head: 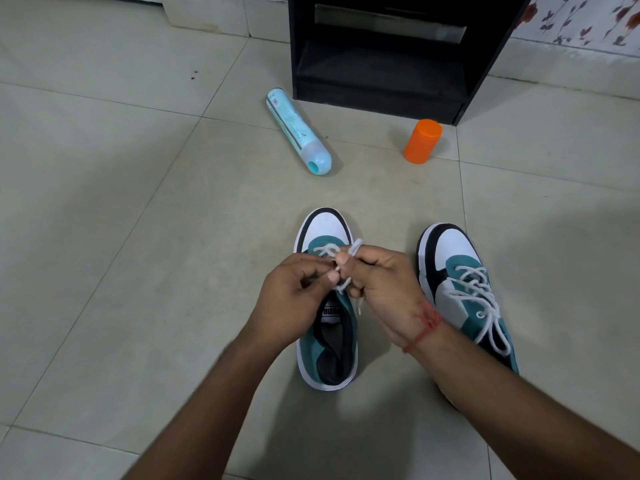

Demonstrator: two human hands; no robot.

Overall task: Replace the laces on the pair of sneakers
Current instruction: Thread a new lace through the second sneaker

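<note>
I am holding both hands over the left sneaker (325,341), which is standing on the tiled floor (138,237) with its toe pointing away from me. My left hand (294,299) is pinching the white lace (332,252) between thumb and curled fingers — grip closed on it. My right hand (381,285) is gripping the same lace likewise. The right sneaker (464,292) — fully laced — is sitting just beside my right wrist.

The floor (138,168) is smooth, faintly glossy tile. The sneakers (464,292) look like matt suede-like cloth with woven laces (481,289). The orange bottle (422,142) is smooth plastic.
</note>
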